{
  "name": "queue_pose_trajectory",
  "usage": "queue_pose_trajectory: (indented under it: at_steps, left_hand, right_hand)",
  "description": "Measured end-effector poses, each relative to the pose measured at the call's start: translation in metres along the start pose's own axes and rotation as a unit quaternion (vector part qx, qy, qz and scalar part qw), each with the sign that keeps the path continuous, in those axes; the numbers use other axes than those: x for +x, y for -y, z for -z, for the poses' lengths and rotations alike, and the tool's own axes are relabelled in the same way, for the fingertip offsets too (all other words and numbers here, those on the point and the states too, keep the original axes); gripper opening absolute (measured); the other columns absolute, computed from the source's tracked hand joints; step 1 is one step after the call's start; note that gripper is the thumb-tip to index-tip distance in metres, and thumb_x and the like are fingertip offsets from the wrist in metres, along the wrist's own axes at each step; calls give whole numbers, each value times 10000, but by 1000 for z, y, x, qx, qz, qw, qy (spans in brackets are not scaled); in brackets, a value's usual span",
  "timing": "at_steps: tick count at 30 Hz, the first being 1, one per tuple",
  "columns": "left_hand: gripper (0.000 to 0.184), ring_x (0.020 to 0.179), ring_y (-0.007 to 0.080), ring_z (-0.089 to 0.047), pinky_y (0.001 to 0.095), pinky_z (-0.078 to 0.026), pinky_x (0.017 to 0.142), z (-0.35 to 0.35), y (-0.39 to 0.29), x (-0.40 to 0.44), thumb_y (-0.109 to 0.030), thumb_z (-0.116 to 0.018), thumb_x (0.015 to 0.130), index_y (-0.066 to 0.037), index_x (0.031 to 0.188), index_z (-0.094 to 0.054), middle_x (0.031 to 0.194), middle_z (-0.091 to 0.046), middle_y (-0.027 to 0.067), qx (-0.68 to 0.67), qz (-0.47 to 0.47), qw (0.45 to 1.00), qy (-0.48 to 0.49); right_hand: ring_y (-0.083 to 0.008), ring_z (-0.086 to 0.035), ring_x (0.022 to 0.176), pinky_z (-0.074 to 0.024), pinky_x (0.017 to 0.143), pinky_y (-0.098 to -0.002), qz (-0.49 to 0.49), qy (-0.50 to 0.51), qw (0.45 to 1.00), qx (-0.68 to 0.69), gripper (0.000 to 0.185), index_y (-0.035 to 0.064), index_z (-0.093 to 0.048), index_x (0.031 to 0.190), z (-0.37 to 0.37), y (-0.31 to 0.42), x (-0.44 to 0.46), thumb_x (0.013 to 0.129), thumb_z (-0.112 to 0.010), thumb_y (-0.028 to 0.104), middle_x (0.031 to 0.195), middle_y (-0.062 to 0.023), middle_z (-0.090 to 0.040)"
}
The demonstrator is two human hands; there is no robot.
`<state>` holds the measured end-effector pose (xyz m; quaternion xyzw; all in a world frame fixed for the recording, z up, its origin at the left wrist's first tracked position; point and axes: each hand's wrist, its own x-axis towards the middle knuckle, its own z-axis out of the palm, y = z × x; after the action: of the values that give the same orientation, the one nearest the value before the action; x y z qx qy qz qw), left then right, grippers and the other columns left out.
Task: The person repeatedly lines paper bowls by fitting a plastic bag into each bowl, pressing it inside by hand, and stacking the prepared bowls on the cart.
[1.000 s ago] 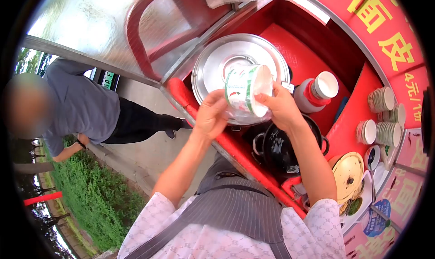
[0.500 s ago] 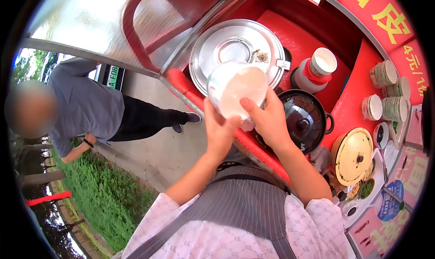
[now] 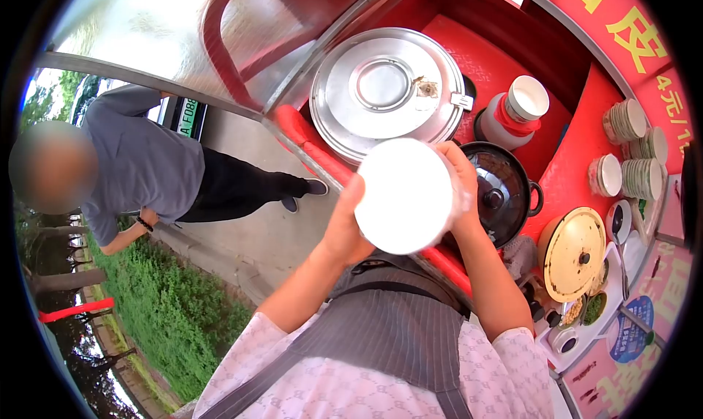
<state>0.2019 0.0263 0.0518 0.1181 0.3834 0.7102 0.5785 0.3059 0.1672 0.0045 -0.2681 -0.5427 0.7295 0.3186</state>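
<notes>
A white bowl (image 3: 405, 196), round and overexposed, is held between my two hands in front of my waist. Clear plastic seems to show along its right side, though that edge is blurred. My left hand (image 3: 348, 225) grips the bowl from the left, thumb up at the rim. On the opposite side my right hand (image 3: 463, 181) curls its fingers around it. Just beyond the bowl lies a large round metal lid (image 3: 344, 100) with a brown spot on it. A black pot with a glass lid (image 3: 501, 197) stands right of my right hand.
Stacked paper bowls (image 3: 639, 179) stand on the red counter (image 3: 567, 171) at the right. A white container (image 3: 505, 122) with a bowl on top stands behind the black pot. Nearer are a yellow lidded pot (image 3: 573, 254) and small condiment dishes. A person (image 3: 146, 155) stands at the left.
The bowl has come closer to me and turned, so its bright white round face now points at the camera. Both hands have shifted with it, still gripping.
</notes>
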Motion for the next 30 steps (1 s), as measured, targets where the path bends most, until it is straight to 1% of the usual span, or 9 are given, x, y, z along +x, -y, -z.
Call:
queue_pose_trajectory:
  at_steps: [4, 6, 10, 14, 16, 21, 25, 28, 30]
  left_hand:
    - [875, 1306, 243, -531, 394, -438, 1091, 1, 6, -1, -665, -509, 939, -15, 1501, -340, 1436, -519, 132, 17, -1, 1000, -14]
    - [826, 1231, 239, -575, 385, -455, 1052, 12, 2, 5, -617, -587, 927, 2, 1443, -403, 1362, -561, 145, 32, -61, 995, -76]
    - [745, 1106, 171, -574, 332, -462, 964, 58, 4, 12, -552, -731, 859, 15, 1278, -490, 1215, -586, 119, 267, -165, 942, -117]
    - [749, 1055, 149, -536, 315, -457, 927, 31, 21, 14, -536, -802, 798, 8, 1211, -497, 1123, -560, 71, 390, -201, 893, -99]
    - [739, 1059, 159, -526, 327, -448, 950, 28, 35, 18, -508, -799, 810, 1, 1235, -473, 1112, -543, 55, 376, -172, 905, -104]
    - [716, 1125, 166, -520, 333, -433, 1000, 33, 55, 36, -427, -766, 870, -6, 1329, -413, 1206, -534, 77, 207, -119, 966, -96]
    - [837, 1217, 199, -529, 355, -429, 1046, 26, 39, 52, -507, -763, 854, 7, 1395, -385, 1316, -527, 115, 108, -110, 986, -67]
    - [918, 1229, 204, -526, 367, -430, 1054, 28, 41, 60, -548, -774, 824, 14, 1422, -363, 1326, -521, 120, 143, -140, 977, -75]
    - [1000, 1240, 214, -514, 363, -413, 1070, 22, 51, 69, -590, -773, 802, 21, 1458, -329, 1332, -509, 120, 190, -162, 965, -84]
  right_hand:
    - [-90, -625, 855, -507, 775, -242, -30, 70, 997, -20, 198, -11, -655, 1066, 16, -16, 10, 875, -700, 22, 919, -3, -673]
    - [-180, -656, 956, -522, 842, -287, 35, 73, 983, -164, 310, -27, -629, 1201, 23, -10, 11, 893, -653, 6, 1044, -107, -665]
    - [-247, -671, 960, -535, 836, -330, 111, 22, 960, -255, 292, -17, -636, 1162, 13, 45, -12, 872, -643, -48, 1069, -143, -651]
    - [-405, -628, 935, -527, 786, -436, 174, 168, 910, -336, 295, -4, -597, 1084, -13, 42, -20, 796, -663, -18, 1019, -196, -621]
    - [-427, -606, 908, -506, 762, -483, 190, 162, 908, -336, 212, -8, -574, 1015, -14, 31, -11, 816, -620, 46, 971, -214, -593]
    - [-412, -635, 986, -519, 842, -444, 111, 259, 898, -339, 221, -17, -641, 1054, 10, 27, 4, 845, -568, -32, 1041, -206, -651]
    - [-366, -678, 921, -539, 819, -398, 199, 113, 934, -275, 295, 1, -665, 1123, 22, 54, 4, 858, -558, -68, 1008, -191, -687]
    - [-276, -683, 820, -529, 734, -345, 65, -40, 969, -234, 235, 1, -642, 1147, 38, 59, -1, 914, -630, 25, 947, -169, -686]
    - [-341, -700, 860, -542, 761, -410, -89, -18, 939, -331, 474, 44, -524, 1299, 45, 67, -7, 902, -701, 232, 953, -205, -690]
